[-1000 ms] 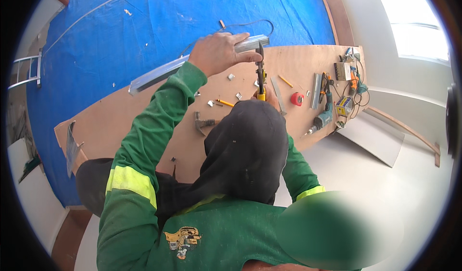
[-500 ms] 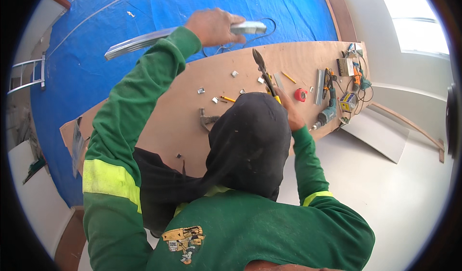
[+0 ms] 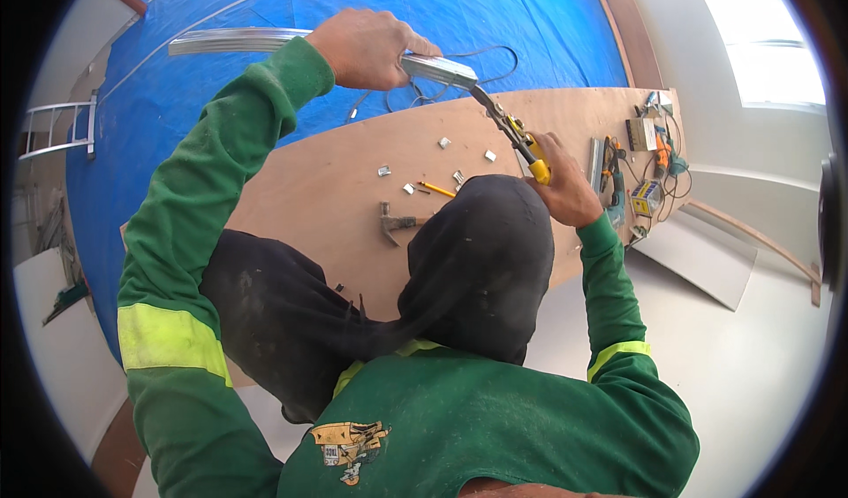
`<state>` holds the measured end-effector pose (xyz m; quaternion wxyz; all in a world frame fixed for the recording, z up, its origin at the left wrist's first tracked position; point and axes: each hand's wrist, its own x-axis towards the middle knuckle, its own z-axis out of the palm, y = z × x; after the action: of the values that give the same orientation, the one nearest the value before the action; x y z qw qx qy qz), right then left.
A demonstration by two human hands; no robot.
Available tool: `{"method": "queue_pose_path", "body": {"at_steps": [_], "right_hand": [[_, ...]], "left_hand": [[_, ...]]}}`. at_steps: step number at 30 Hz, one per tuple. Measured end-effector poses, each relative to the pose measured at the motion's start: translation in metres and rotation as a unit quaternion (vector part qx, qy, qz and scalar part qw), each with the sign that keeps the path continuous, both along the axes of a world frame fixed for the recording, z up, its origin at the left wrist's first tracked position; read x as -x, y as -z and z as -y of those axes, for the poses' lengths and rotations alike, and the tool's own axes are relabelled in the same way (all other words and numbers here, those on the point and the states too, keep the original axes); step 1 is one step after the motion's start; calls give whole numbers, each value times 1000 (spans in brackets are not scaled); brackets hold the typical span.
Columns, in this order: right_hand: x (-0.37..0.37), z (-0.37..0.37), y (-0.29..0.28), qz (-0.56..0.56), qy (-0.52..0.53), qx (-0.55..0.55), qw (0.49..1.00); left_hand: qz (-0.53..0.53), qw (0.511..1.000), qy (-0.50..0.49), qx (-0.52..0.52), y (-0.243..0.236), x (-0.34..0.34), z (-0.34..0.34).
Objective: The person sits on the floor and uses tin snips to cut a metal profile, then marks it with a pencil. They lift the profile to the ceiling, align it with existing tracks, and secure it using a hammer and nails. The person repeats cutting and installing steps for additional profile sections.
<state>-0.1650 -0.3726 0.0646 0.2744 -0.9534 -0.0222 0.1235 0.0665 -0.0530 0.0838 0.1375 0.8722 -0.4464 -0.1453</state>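
A metal channel meets the snips

The left hand is wrapped around the metal channel, whose long part runs out leftward over the blue tarp and whose short end points toward the right hand. That right hand closes around the yellow handles of the snips; their dark jaws reach up to the channel's short end, though whether the blades are parted cannot be told.

Below and between the hands, small metal offcuts lie on the wooden board, with a pencil and, nearer the body, a hammer. A drill sits just right of the right hand.

The step in hand seems to be setting the blades to the metal for a cut. The next move probably calls for a steady left hold, blades lined up, then a firm squeeze from the right.
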Motion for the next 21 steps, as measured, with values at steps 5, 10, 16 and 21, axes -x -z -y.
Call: {"method": "queue_pose_path", "body": {"at_steps": [5,10,16,21], "right_hand": [[-1,4,7,2,-29,-4,1000],[-3,-3,2,-27,-23,-2,999],[-6,-8,-3,-6,-29,-5,1000],[-11,-11,-14,-97,-19,0,995]], "left_hand": [[-14,1000,-26,-5,12,2,-15],[-3,1000,-12,17,20,8,-22],[-6,1000,-10,4,16,16,-17],[112,992,11,55,33,14,-19]]}}
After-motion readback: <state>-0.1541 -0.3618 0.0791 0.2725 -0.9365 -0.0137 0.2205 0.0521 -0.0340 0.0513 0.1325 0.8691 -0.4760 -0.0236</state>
